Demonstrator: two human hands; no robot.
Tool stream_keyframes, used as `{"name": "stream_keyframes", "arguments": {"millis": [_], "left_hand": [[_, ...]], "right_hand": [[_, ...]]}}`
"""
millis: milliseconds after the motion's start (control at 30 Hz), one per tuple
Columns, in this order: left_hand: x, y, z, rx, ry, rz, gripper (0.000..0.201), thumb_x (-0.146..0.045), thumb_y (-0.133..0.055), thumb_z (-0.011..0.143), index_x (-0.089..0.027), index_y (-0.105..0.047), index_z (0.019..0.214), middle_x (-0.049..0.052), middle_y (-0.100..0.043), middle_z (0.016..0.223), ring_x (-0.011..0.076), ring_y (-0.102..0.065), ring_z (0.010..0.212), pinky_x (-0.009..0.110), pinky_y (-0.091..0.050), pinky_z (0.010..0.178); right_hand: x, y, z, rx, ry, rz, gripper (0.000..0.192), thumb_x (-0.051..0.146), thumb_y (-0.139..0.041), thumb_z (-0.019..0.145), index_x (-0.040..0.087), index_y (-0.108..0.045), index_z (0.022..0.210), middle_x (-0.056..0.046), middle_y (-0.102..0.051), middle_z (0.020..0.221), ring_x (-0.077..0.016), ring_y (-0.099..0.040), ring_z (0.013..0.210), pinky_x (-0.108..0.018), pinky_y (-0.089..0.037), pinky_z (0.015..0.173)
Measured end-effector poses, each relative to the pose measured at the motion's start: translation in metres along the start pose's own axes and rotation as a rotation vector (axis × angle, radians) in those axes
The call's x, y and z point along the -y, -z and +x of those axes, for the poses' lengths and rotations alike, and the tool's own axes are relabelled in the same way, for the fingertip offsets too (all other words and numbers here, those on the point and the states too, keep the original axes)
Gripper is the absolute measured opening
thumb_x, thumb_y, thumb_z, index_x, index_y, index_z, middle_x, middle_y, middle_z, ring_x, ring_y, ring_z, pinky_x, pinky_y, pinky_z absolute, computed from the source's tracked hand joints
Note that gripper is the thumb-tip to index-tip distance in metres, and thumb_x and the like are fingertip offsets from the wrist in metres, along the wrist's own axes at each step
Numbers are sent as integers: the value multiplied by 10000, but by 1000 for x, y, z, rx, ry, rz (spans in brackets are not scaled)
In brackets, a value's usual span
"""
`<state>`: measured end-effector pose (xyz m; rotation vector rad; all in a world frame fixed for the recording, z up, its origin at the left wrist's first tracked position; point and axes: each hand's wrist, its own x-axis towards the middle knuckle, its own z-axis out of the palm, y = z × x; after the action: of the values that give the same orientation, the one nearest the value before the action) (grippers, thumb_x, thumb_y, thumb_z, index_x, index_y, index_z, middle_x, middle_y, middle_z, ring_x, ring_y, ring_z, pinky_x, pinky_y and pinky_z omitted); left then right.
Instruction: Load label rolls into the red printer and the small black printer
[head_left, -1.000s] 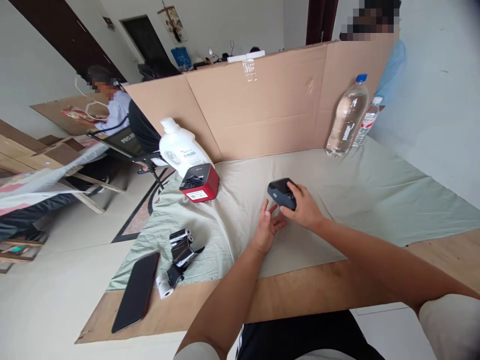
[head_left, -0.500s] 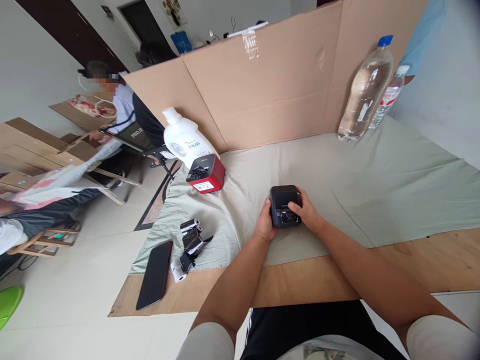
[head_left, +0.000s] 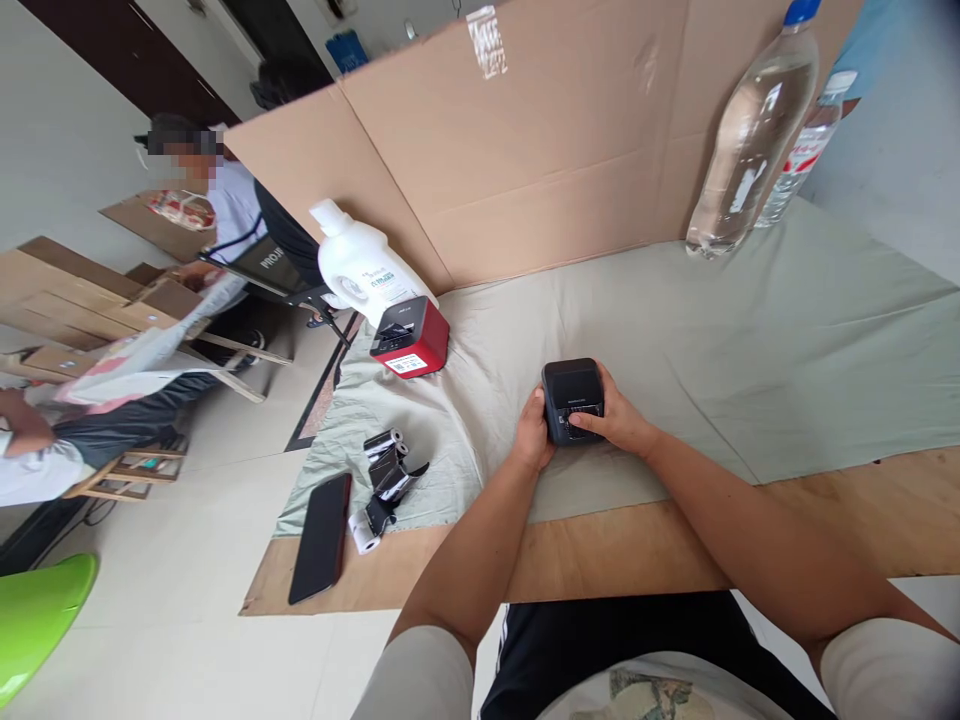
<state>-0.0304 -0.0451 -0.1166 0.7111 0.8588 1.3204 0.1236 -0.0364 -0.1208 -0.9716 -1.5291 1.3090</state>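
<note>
My left hand (head_left: 534, 430) is wrapped round the left side of a small black label printer (head_left: 574, 382) with rounded corners. Its other side is gripped by my right hand (head_left: 624, 418), whose thumb lies across the small panel on the lower front. The fingers under and behind the printer are hidden. To the left, a black ribbon (head_left: 390, 475) trails between small rolls on the cloth. Beside it lies a dark phone (head_left: 320, 540). A red box-shaped device (head_left: 424, 345) with a black top and a white label stands farther back.
A white jug (head_left: 367, 262) leans behind the red device. Cardboard (head_left: 555, 140) walls off the table's far side. A large water bottle (head_left: 754, 130) and a smaller bottle (head_left: 806, 150) stand at the back right. At left, people sit near stacked cardboard boxes (head_left: 82, 290); a green object (head_left: 45, 615) is at lower left.
My right thumb has slid down from the printer's upper face to its lower panel. The view has shifted slightly, bringing more of the green object into sight.
</note>
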Motion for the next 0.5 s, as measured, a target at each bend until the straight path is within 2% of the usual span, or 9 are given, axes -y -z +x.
{"name": "stream_keyframes", "arguments": {"millis": [133, 300, 400, 500], "left_hand": [[-2, -2, -2, 11, -8, -2, 383, -519, -642, 838, -188, -673, 1028, 51, -731, 979, 237, -669, 1041, 379, -490, 974], [-2, -4, -3, -81, 40, -31, 325, -463, -620, 859, -177, -660, 1006, 21, -710, 882, 191, -669, 900, 349, -489, 931], [-1, -4, -1, -84, 45, -34, 324, -447, -606, 863, -176, -660, 1033, 35, -718, 940, 206, -665, 967, 354, -483, 938], [-1, -3, -1, -67, 51, -28, 337, -465, -599, 860, -176, -663, 1022, 52, -725, 981, 238, -651, 1073, 377, -468, 980]], "right_hand": [[0, 0, -1, -22, 9, 19, 1176, 600, -792, 684, 218, -119, 1570, -171, -477, 1469, -343, -457, 1373, -568, -321, 1177], [5, -1, -1, -8, -13, 225, 1020, 531, -765, 711, 258, -240, 1541, -116, -474, 1485, -333, -423, 1393, -557, -297, 1192], [10, -1, -1, -50, -50, 294, 892, 487, -749, 713, 280, -350, 1483, -89, -515, 1449, -321, -450, 1367, -549, -309, 1184], [12, 2, 0, -129, -44, 275, 758, 516, -750, 718, 276, -464, 1378, -94, -570, 1375, -307, -513, 1289, -517, -385, 1119]]}}
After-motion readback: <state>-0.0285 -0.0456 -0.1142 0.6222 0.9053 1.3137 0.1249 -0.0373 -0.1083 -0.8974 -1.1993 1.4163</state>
